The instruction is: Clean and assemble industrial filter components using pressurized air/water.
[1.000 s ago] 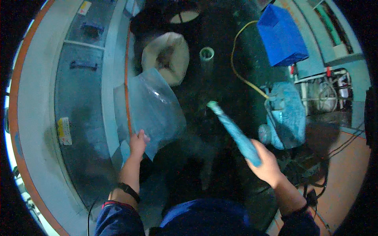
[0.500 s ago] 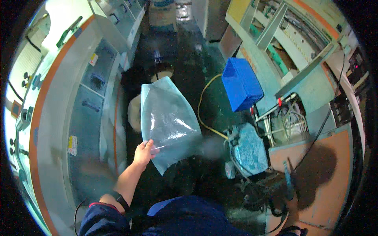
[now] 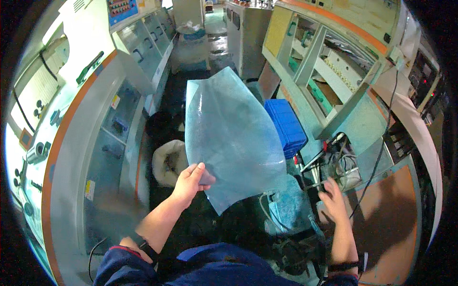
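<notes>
My left hand (image 3: 193, 183) pinches the lower left edge of a translucent, pale blue plastic sheet or flat bag (image 3: 234, 133), with the thumb on top. The sheet is held up in front of me, its top corner pointing away and its right side curving down. To the right of it, apart from the sheet, my right hand (image 3: 334, 202) is raised with the fingers loosely apart and nothing seen in them. Beyond and below that hand are cables and a metal frame.
A blue plastic crate (image 3: 286, 126) stands right of the sheet. Nearer lies a light blue, dusty machine (image 3: 288, 205) with hoses. A white, open sack (image 3: 167, 162) sits at left. Cabinets with windowed doors (image 3: 107, 162) line the left; an orange-brown panel (image 3: 389, 214) flanks the right.
My view has tilted up, showing more of the aisle. The sheet has risen and spread wider toward the right. My right hand has come up into view at the right.
</notes>
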`<state>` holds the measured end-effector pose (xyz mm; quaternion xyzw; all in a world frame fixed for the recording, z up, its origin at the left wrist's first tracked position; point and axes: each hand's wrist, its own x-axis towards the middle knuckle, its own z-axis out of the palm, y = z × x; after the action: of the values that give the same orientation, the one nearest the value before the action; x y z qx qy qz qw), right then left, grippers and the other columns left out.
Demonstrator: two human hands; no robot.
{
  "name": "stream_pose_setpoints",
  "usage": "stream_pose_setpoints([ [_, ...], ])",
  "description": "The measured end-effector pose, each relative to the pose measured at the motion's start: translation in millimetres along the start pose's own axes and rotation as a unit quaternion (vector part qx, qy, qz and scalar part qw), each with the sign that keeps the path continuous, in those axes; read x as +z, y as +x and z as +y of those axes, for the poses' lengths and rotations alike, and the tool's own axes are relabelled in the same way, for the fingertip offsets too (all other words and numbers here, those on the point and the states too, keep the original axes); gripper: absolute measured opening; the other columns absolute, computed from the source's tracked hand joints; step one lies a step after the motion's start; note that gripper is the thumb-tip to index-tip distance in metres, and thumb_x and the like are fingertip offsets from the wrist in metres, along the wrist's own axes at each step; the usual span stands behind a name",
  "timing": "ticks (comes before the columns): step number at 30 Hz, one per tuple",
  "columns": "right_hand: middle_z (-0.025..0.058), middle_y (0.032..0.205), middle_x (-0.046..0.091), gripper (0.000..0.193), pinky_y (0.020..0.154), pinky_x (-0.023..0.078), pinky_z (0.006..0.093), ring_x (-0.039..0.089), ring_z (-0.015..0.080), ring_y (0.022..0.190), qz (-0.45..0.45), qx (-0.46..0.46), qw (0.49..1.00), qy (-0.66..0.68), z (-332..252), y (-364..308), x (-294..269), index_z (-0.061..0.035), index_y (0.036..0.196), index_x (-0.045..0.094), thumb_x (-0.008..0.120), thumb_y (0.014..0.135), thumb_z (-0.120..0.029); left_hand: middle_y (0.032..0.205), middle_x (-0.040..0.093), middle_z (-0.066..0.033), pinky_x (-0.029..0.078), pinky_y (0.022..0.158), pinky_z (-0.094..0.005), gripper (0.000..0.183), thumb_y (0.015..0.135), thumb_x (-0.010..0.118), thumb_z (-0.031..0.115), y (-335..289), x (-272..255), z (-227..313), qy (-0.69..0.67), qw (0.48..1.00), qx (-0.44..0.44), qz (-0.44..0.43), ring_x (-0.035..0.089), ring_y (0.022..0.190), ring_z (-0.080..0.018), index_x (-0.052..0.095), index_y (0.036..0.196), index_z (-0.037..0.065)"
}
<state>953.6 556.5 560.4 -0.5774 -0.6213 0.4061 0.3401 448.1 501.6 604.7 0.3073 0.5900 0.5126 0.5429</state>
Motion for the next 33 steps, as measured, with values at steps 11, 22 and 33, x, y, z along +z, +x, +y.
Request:
stream_pose_setpoints([
  [11,0.0191,0.139,0.061,0.068,0.107,0.046,0.0399,0.062,0.0330,0.125,-0.114,-0.053,0.988,0.091,-171.8,71.7,141.2,-0.0100,0.157,0.034,0.059,0.095,-0.005,0.114,0.069,-0.0072,0.054,0.077,-0.0293,0.051,0.110,0.042,0.042,26.6,-39.0,37.4,-0.030,0.992,0.047,-0.115,0.067,0.093,-0.0154,0.043,0.154,0.015],
  [22,0.0288,0.146,0.046,0.083,0.090,0.057,0.0530,0.060,0.0489,0.118,0.010,-0.378,0.847,-0.374,-249.3,67.6,311.9,-0.0307,0.155,0.038,0.061,0.081,-0.001,0.160,0.031,-0.0112,0.027,0.120,-0.0444,0.069,0.109,0.036,0.052,104.7,-82.8,2.1,-0.166,0.961,0.208,-0.081,0.031,0.145,-0.0280,0.017,0.164,0.016],
  [33,0.0256,0.155,0.031,0.074,0.105,0.046,0.0598,0.046,0.0547,0.130,-0.050,-0.402,0.849,-0.340,-277.9,88.5,344.8,-0.0299,0.146,0.054,0.074,0.076,-0.013,0.159,0.033,-0.0081,0.027,0.121,-0.0473,0.089,0.095,0.055,0.069,113.9,-95.0,44.8,-0.283,0.926,0.188,-0.163,0.031,0.147,-0.0268,0.021,0.160,0.018],
])
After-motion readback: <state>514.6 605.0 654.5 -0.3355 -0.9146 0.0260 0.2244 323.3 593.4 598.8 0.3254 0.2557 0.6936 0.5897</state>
